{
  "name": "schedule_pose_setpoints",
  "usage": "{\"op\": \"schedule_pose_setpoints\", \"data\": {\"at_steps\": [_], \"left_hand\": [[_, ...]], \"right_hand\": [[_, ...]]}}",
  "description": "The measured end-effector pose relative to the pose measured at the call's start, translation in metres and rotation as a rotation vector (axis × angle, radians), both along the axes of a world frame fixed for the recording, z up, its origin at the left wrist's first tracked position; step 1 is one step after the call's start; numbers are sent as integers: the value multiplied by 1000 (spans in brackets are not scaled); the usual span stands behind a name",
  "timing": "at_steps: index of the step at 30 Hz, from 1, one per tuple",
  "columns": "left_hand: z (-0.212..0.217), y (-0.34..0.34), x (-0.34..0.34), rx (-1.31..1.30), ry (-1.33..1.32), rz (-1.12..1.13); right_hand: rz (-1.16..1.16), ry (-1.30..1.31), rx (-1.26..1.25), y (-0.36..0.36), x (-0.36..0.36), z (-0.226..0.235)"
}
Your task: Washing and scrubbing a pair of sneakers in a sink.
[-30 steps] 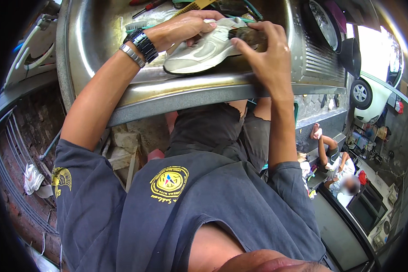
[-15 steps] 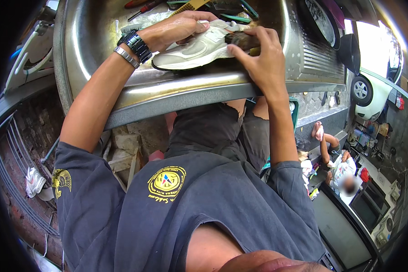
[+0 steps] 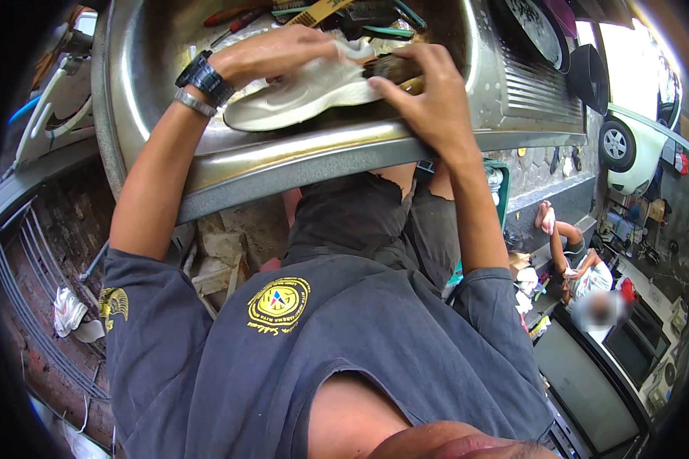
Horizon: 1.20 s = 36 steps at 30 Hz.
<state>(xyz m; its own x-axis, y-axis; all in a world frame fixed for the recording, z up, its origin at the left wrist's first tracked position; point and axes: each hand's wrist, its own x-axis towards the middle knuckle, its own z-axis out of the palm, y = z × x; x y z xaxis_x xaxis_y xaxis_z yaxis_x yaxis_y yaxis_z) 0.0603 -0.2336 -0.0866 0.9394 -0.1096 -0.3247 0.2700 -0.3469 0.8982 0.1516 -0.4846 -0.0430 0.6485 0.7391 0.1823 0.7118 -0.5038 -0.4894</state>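
A whitish sneaker (image 3: pixel 306 99) lies in the metal sink, its toe to the left and its heel to the right. Across its upper reaches my left hand (image 3: pixel 279 55), fingers bent over the shoe near its opening and partly smeared by motion. My right hand (image 3: pixel 435 90) grips a dark-bristled brush (image 3: pixel 386 69), thumb below and fingers above. The bristles are against the heel end of the sneaker. My fingers hide part of the brush's back.
Behind the shoe lie a red-handled tool (image 3: pixel 241 24), a yellow strip (image 3: pixel 319 11) and green-edged brushes (image 3: pixel 386 32). The sink's front rim (image 3: pixel 298 170) runs before me. A ridged drainboard (image 3: pixel 540 92) is at right, with a dark pan (image 3: pixel 589 80) beyond. Another person (image 3: pixel 586 275) sits farther right.
The sneaker has shifted left and slightly nearer, its toe closer to the sink's front wall. Both hands have moved left with it, the brush staying at the heel.
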Motion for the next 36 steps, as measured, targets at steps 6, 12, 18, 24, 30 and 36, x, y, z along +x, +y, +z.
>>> {"op": "schedule_pose_setpoints", "data": {"at_steps": [6, 12, 18, 24, 30, 36], "left_hand": [[18, 10, 1, 180, -22, -174], [-6, 11, 0, -123, -52, -172], [6, -7, 0, -159, 30, 71], [24, -27, -7, -256, 11, 272], [14, -24, -5, -306, 3, 330], [15, -16, -11, -471, -328, 486]], "right_hand": [[-94, 96, 165, -3, 5, -4], [88, 87, 86, -1, 1, -2], [56, 6, 163, 9, -13, -1], [201, -19, 195, 22, -43, 12], [232, 148, 231, 20, -56, 21], [-6, 102, 367, -8, 3, 37]]}}
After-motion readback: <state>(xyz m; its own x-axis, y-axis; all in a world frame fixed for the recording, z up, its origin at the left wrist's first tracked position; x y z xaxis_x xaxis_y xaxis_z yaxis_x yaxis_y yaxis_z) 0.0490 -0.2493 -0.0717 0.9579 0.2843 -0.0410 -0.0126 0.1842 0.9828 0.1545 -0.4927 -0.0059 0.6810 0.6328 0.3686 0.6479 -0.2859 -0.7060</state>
